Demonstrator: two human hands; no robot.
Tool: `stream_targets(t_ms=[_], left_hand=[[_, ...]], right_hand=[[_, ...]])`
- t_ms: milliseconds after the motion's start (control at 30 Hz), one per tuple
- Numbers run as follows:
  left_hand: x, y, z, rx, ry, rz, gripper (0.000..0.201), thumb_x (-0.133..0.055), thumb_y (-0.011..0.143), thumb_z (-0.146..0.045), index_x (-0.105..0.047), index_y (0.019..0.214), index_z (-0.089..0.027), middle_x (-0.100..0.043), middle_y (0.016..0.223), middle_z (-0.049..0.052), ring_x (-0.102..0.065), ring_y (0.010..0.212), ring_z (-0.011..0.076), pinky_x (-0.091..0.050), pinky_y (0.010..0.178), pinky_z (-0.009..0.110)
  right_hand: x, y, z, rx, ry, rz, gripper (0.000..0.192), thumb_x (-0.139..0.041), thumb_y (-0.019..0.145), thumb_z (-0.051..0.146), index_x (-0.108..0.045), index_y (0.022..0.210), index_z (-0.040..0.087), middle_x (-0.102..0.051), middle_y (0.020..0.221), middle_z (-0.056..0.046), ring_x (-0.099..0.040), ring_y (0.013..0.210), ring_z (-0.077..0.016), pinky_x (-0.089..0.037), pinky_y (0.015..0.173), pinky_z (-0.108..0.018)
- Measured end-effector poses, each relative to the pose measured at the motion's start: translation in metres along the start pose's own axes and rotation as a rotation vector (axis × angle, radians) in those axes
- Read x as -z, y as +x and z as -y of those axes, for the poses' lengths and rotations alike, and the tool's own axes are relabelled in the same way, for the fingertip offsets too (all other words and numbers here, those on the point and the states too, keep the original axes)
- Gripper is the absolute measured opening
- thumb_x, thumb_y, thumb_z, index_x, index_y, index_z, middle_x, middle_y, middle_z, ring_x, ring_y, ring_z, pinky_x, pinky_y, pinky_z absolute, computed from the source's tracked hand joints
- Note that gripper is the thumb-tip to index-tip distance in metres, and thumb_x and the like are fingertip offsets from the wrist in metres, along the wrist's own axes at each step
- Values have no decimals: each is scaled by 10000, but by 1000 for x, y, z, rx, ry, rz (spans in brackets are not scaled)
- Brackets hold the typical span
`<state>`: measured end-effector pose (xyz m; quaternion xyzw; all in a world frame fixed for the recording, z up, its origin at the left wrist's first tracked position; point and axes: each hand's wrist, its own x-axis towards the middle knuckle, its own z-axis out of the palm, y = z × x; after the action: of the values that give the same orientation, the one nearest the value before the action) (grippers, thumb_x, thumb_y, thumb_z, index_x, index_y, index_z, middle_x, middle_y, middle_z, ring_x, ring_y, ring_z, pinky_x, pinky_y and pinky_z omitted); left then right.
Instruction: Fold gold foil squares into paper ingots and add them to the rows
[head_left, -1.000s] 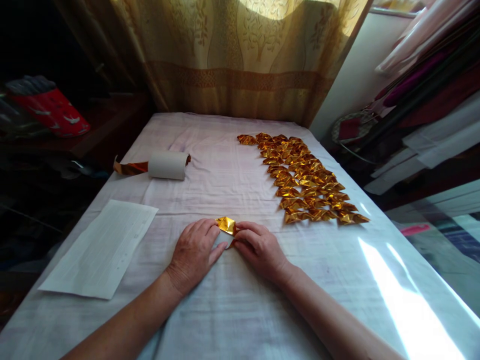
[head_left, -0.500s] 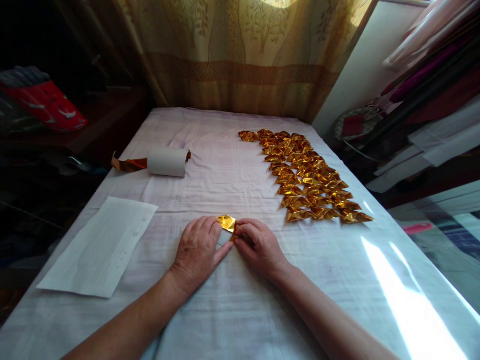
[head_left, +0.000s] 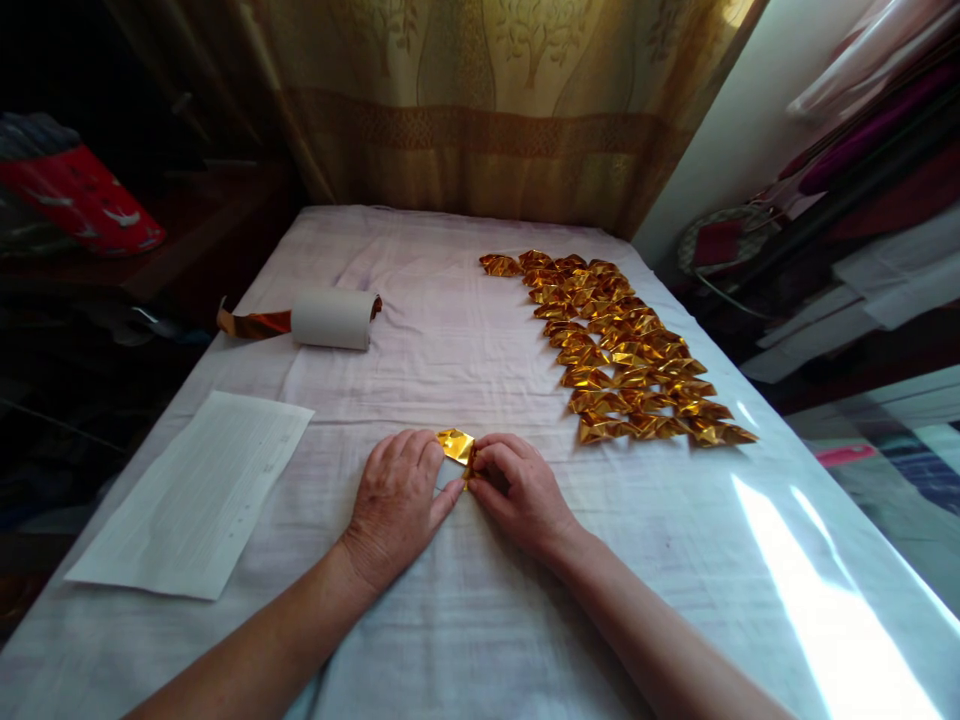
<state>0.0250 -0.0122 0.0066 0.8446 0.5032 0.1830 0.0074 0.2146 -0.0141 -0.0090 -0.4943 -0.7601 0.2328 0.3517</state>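
Note:
Between my hands, low over the cloth, is a sheet of gold foil paper (head_left: 456,446) with a pale grey underside; part of it hides behind my fingers. My left hand (head_left: 399,487) grips its left side, fingers curled on top and thumb along the near edge. At its right edge my right hand (head_left: 520,490) pinches the foil between thumb and fingers. Several folded gold foil ingots (head_left: 626,345) lie in close rows to the right, apart from my hands.
A grey-white roll (head_left: 330,319) with a strip of copper-coloured foil sticking out lies at the back left. Nearer, a printed paper sheet (head_left: 199,495) rests on the white cloth (head_left: 450,620). A patterned curtain (head_left: 480,120) hangs behind the table; a red container (head_left: 94,200) stands at left.
My right fingertips have turned the foil's right edge slightly. Both hands stay in nearly the same place; the view has shifted a little.

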Motion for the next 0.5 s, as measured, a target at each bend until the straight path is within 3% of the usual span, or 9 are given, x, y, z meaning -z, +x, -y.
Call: stream_targets(t_ms=[167, 333, 433, 500], left_hand=[[-1, 0, 0, -7, 4, -4, 236, -596, 905, -371, -589, 1035, -175, -650, 1117, 133, -581, 1054, 297, -468, 931, 474], [-2, 0, 0, -5, -13, -15, 233, -624, 889, -357, -593, 1021, -168, -656, 1103, 130, -585, 1050, 296, -475, 935, 478], [1, 0, 12, -56, -94, -19, 214, -616, 901, -353, -606, 1027, -181, -663, 1111, 109, -586, 1073, 281, -467, 963, 469], [6, 1, 27, -151, -197, 45, 186, -608, 912, -342, -623, 1040, -208, -663, 1155, 83, -582, 1110, 255, -459, 991, 445]], right_hand=[[3, -2, -3, 30, 48, -4, 157, -545, 846, 95, -597, 899, 233, -679, 1045, -65, -636, 963, -197, -509, 850, -350], [1, -7, 1, 124, -77, -14, 155, -513, 925, 119, -618, 953, 230, -715, 1079, -68, -652, 983, -209, -514, 869, -381], [2, -10, 7, 197, -189, 22, 164, -521, 952, 164, -650, 1029, 229, -710, 1152, -83, -645, 1045, -229, -511, 932, -417], [4, -10, 10, 222, -233, 44, 162, -557, 938, 183, -657, 1060, 219, -704, 1175, -91, -637, 1069, -242, -510, 956, -431]])
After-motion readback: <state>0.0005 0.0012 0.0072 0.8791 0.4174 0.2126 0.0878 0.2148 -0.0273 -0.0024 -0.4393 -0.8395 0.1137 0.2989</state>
